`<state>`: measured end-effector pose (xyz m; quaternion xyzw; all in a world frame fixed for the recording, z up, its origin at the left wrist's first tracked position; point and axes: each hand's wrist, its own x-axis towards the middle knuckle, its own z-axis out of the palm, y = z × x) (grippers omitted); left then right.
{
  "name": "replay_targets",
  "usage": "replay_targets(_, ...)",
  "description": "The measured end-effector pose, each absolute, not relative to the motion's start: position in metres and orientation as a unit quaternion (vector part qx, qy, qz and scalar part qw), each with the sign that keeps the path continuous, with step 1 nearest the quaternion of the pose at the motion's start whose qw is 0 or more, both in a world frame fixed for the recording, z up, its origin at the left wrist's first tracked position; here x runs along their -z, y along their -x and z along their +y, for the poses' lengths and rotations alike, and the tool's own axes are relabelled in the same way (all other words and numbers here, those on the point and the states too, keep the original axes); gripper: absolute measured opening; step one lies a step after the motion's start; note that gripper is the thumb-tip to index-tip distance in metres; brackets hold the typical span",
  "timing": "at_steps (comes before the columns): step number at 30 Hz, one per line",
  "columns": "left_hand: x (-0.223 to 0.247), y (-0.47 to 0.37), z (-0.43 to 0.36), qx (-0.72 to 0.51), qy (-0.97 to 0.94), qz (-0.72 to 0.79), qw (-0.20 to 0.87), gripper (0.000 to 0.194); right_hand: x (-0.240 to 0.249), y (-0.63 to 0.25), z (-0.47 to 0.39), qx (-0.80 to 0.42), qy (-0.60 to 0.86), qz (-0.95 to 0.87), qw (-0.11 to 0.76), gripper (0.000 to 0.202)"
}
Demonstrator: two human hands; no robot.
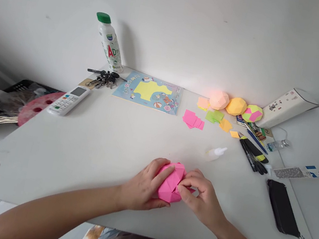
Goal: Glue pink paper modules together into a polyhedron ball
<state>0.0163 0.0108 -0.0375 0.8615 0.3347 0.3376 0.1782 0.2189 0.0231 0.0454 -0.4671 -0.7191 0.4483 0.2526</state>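
A faceted pink paper ball [171,183] is held just above the near part of the white table, between both hands. My left hand [148,183] wraps round its left side, thumb below and fingers over the top. At the right side of the ball, my right hand [200,194] pinches a pointed pink paper flap between thumb and fingertips. A small glue bottle [216,152] with a white nozzle lies on its side beyond the right hand. Loose pink paper pieces [192,119] rest farther back, beside green paper pieces [214,117] and orange ones [225,125].
Along the wall stand finished paper balls, one peach [219,100], one orange [236,106], one multicoloured [252,113]. To the right lie scissors [259,166], pens and a black pouch [282,207]. On the left are a bottle [111,45], keys [105,79] and a remote [69,100].
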Motion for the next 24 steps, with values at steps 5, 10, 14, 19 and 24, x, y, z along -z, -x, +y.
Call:
replay_targets(5,0.0374,-0.0162,0.0107,-0.335,-0.863,0.334,0.179,0.086,-0.0455,-0.2173,0.0227,-0.448,0.477,-0.714,0.25,0.02)
replay_targets(10,0.0361,-0.0161,0.0116,-0.336,-0.861,0.335,0.183,0.086,-0.0458,-0.219,0.0236,-0.449,0.479,-0.716,0.237,0.02)
replay_targets(14,0.0347,-0.0161,0.012,-0.334,-0.862,0.332,0.185,0.086,-0.0467,-0.2218,0.0262,-0.453,0.469,-0.724,0.224,0.018)
replay_targets(19,0.0343,-0.0153,0.0109,-0.328,-0.864,0.338,0.18,0.086,-0.0495,-0.2237,0.0262,-0.442,0.5,-0.708,0.229,0.012)
replay_targets(24,0.0359,-0.0149,0.0103,-0.322,-0.865,0.341,0.176,0.088,-0.0507,-0.2251,0.0258,-0.447,0.516,-0.692,0.235,0.014)
